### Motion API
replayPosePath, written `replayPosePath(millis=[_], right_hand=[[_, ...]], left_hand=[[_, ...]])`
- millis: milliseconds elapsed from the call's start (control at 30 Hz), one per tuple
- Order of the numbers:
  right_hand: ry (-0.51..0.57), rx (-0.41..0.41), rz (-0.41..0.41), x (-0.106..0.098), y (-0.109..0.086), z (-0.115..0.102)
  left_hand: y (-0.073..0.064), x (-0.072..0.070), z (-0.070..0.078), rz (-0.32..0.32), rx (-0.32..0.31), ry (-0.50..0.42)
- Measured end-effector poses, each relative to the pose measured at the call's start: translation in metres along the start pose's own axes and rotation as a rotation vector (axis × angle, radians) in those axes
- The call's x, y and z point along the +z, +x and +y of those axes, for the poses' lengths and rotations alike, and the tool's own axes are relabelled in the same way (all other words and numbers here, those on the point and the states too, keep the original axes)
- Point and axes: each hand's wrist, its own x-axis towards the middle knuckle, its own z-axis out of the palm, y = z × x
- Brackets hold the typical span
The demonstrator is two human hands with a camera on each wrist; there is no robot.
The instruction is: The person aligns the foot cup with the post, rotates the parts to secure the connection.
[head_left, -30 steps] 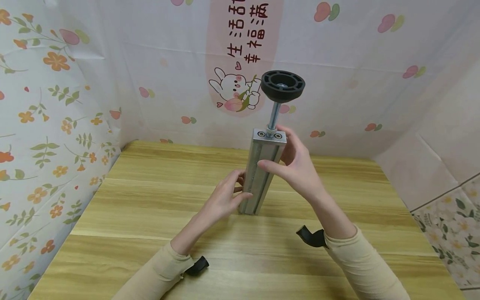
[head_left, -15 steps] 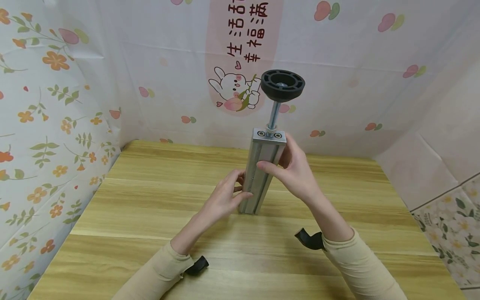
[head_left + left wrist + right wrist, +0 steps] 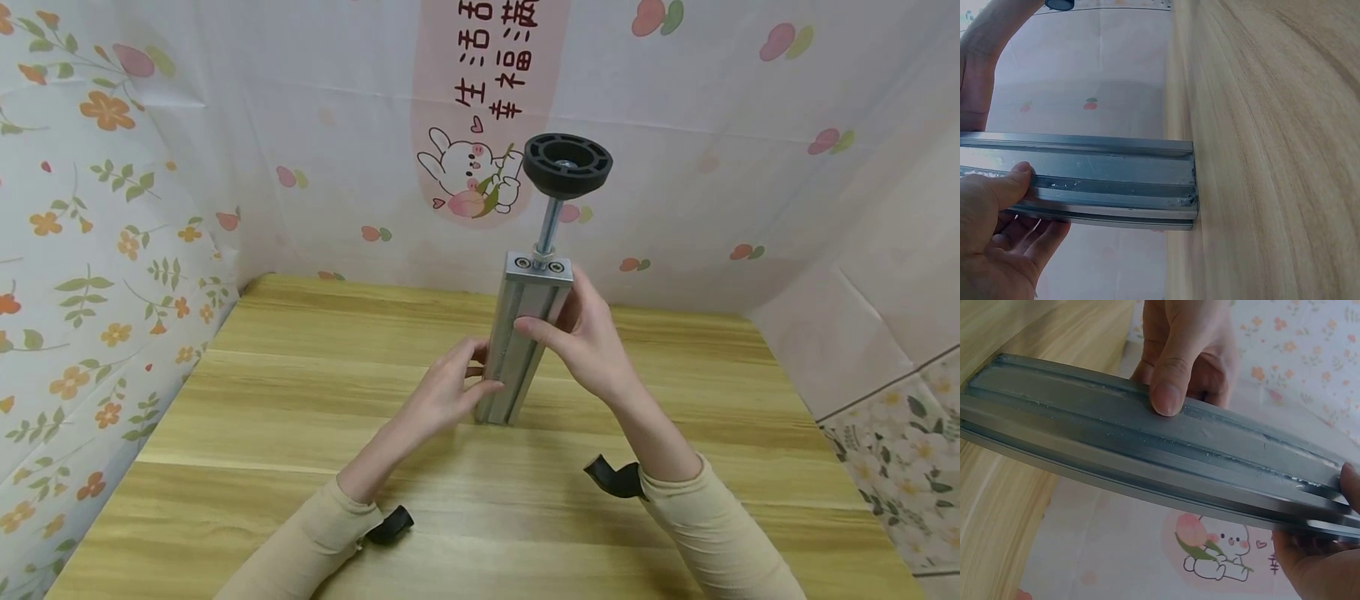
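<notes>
An aluminium profile (image 3: 517, 333) stands upright on the wooden table, its lower end touching the surface in the left wrist view. From its bolted end plate (image 3: 538, 265) rises a threaded rod with a nut, topped by a round black levelling foot (image 3: 567, 165). My left hand (image 3: 448, 387) grips the profile low on its left side, thumb on the near face. Higher up, my right hand (image 3: 588, 342) holds it from the right, thumb across the front. In the right wrist view both hands grip the profile (image 3: 1104, 431). The fingers behind it are partly hidden.
The wooden table (image 3: 285, 400) extends around the profile. A patterned cloth wall (image 3: 322, 208) stands close behind, with more patterned sheets at the left and right. A black curved piece (image 3: 615, 477) sits at the right cuff, another black piece (image 3: 392, 525) at the left cuff.
The right hand shifts very slightly down and left along the profile. The whole head view moves a little; the profile stays upright and both hands keep their hold.
</notes>
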Motion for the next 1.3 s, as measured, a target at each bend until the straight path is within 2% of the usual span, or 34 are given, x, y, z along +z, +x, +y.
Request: replayPosePath(millis=[200, 767, 1100, 1300], right_hand=[[-0.001, -0.008, 0.008, 0.002, 0.001, 0.001], [-0.011, -0.007, 0.029, 0.005, 0.004, -0.003], [0.095, -0.026, 0.064, 0.002, 0.002, -0.008], [0.113, 0.007, 0.091, 0.002, 0.0, -0.011]], left_hand=[[0.0, -0.001, -0.001, -0.001, -0.026, -0.009], [0.001, -0.007, 0.001, 0.024, -0.043, -0.042], [0.0, -0.012, 0.005, 0.057, 0.005, -0.021], [-0.001, -0.016, 0.007, 0.082, 0.036, -0.008]])
